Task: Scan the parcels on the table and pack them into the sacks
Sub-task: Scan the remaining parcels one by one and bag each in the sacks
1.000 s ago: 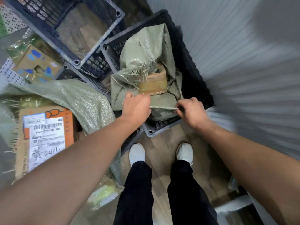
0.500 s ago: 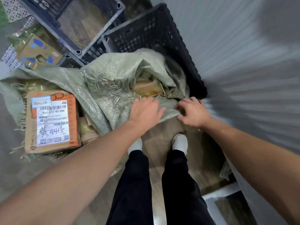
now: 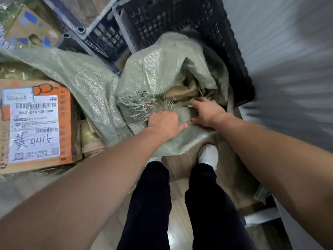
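A green woven sack (image 3: 162,69) sits in a black plastic crate (image 3: 239,73), its frayed mouth pulled over the crate's near edge toward me. A brown parcel (image 3: 180,92) shows inside the mouth. My left hand (image 3: 164,123) grips the sack's near rim, fingers curled into the frayed edge. My right hand (image 3: 205,112) holds the same rim just to the right, thumb under a fold and fingers over it. A second green sack (image 3: 81,74) lies to the left, with an orange-and-brown labelled parcel (image 3: 36,123) in it.
Another dark crate (image 3: 100,37) stands behind, and a cardboard box with blue patches (image 3: 30,29) lies at the top left. A grey ribbed wall (image 3: 288,51) runs along the right. My legs and white shoes (image 3: 208,156) stand on the wooden floor just below the sack.
The sack's mouth has been drawn over the crate's near edge toward me. My hands have come closer together on its rim, and the parcel now sits deeper inside.
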Motion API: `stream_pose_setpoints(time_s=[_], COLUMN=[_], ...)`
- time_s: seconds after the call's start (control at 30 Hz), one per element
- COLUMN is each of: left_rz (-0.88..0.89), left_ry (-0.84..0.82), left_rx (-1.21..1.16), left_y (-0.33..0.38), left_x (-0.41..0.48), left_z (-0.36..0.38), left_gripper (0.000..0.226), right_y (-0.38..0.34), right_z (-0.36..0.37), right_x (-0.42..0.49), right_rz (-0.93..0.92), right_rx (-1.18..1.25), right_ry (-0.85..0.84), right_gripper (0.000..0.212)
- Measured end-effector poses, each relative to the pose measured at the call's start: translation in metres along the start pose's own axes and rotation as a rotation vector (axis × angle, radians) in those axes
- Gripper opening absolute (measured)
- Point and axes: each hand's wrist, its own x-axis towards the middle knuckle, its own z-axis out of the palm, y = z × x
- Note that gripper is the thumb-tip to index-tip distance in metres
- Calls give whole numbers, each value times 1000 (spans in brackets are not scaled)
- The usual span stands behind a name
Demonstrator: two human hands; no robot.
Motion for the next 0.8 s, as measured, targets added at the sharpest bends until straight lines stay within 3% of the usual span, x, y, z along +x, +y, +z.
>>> stream_pose_setpoints(time_s=[0.1,0.2,0.37,0.47,0.6,0.7,0.8], left_rz=[28,32,107,156,227,229,219], left_ry=[-52,-19,88,105,85,210,489], left_rx=[-18,-19,14,10,76,107,84], left_y=[6,10,26,42,56,55,39], left_x=[-2,-9,-38,-63,-89,-97,-93], left_z=[13,20,-7,-37,-73,-93,-102], left_gripper=[28,15,21,25,30,27,23], right_y=[5,10,19,25,35,40,33], right_z=[15,14,-18,-37,-44,-48,-56], right_x=[-8,-21,-77,-129,-186,-201,-196], right_rz=[23,15,-68,-176,-111,2,63], right_rx=[-140,-40,164,229,161,112,229], right_ry=[76,186,365,457,378,327,502], right_gripper=[51,41,33,42,54,54,54])
